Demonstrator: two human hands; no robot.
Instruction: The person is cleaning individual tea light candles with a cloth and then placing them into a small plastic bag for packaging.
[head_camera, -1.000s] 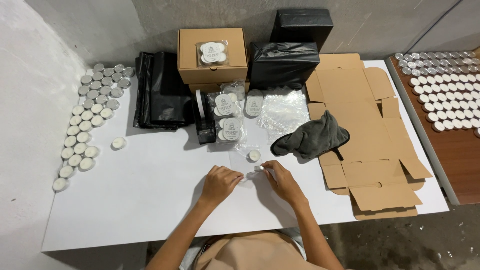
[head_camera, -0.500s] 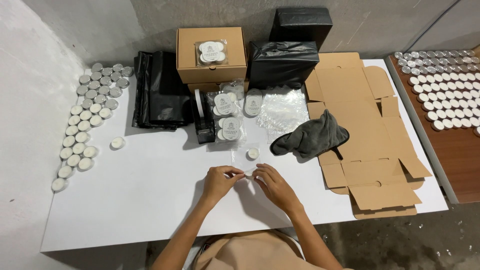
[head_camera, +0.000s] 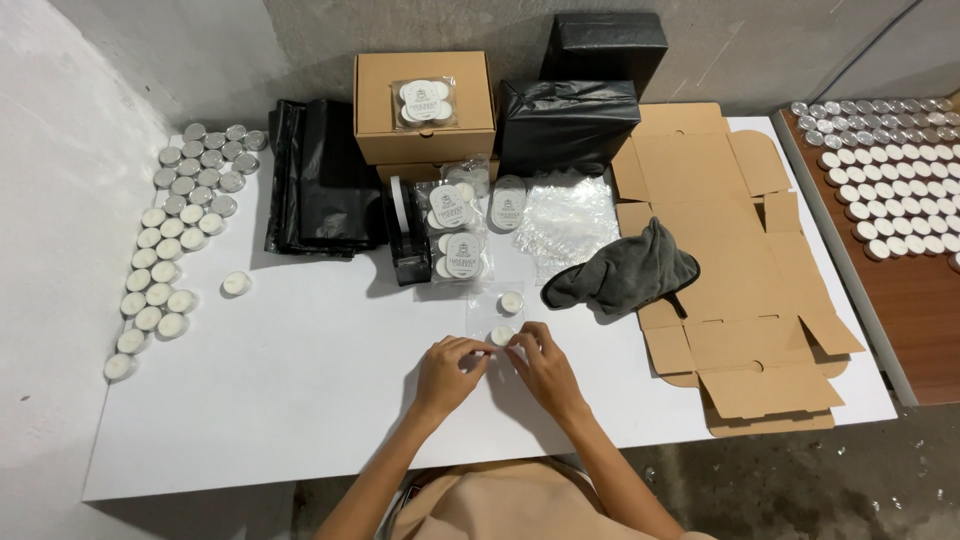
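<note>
Both hands meet at lower centre of frame, fingertips pinched together. Left hand (head_camera: 450, 367) and right hand (head_camera: 535, 358) nip the near edge of a small clear plastic bag (head_camera: 497, 318) lying flat on the white table (head_camera: 300, 400). The bag has two white tealight candles (head_camera: 501, 334) in it, one by the fingers, one farther up. Fingers nearly closed, thumbs vs forefingers, prob. to keep the thin slippery film from sliding.

Stock sits within reach: loose tealights in rows (head_camera: 165, 250) at left edge, round, silvery cups w/ waxy white tops. Filled packs (head_camera: 455, 230) stacked at centre by a black tape dispenser (head_camera: 405, 235). Kraft cardboard box (head_camera: 424, 105) upper centre, matte. Glossy crinkled black bags (head_camera: 320, 185) beside it. Flat unfolded carton (head_camera: 720, 270) at right, soft grey cloth (head_camera: 625, 275) on it.
</note>
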